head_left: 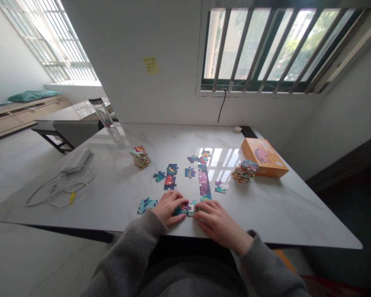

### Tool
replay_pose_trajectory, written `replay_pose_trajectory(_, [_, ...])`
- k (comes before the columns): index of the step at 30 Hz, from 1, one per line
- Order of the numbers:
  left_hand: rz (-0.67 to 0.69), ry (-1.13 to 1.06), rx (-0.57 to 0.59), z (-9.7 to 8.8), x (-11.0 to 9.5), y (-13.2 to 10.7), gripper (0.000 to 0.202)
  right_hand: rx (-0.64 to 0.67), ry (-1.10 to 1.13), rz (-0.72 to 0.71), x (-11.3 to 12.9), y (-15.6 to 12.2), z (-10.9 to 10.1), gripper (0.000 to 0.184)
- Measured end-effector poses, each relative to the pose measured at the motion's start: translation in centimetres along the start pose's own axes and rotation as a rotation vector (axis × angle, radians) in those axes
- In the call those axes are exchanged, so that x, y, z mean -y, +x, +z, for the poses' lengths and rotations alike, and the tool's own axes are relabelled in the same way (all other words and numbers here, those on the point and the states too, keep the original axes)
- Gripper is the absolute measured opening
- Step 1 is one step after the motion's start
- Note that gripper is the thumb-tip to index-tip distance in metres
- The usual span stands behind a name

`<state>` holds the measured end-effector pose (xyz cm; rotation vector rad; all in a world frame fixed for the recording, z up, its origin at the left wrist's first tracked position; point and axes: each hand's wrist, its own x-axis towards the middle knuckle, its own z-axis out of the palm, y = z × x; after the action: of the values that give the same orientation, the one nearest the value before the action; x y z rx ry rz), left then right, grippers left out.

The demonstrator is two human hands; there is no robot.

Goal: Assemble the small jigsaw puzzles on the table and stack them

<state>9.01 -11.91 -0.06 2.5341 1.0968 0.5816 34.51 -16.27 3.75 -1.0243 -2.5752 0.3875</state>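
Observation:
Both my hands rest at the near edge of a white marble table (pixel 111 194). My left hand (pixel 168 206) and my right hand (pixel 216 220) press with curled fingers on a small joined cluster of jigsaw pieces (pixel 188 208) between them. A joined strip of pieces (pixel 204 181) runs away from the cluster. Another joined strip (pixel 170 176) lies left of it. Loose pieces lie about, one at the left (pixel 146 204) and one at the right (pixel 221 187). Two stacks of pieces stand on the table, one at the left (pixel 140 156) and one at the right (pixel 245 170).
An orange puzzle box (pixel 264 156) lies at the right, beside the right stack. A clear water bottle (pixel 106 119) stands at the back left. A white power brick with coiled cable (pixel 76 161) lies at the left. A wall with a barred window rises behind the table.

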Motion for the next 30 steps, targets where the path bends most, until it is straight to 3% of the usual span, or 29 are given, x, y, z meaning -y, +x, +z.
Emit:
replay_pose_trajectory(9, [0.004, 0.023, -0.03, 0.6, 0.2, 0.0, 0.046, 0.04, -0.162, 0.084, 0.2, 2.3, 0.2, 0.011])
replay_pose_trajectory(30, [-0.008, 0.025, 0.009, 0.3, 0.4, 0.2, 0.043, 0.123, -0.116, 0.031, -1.2, 4.4, -0.3, 0.043])
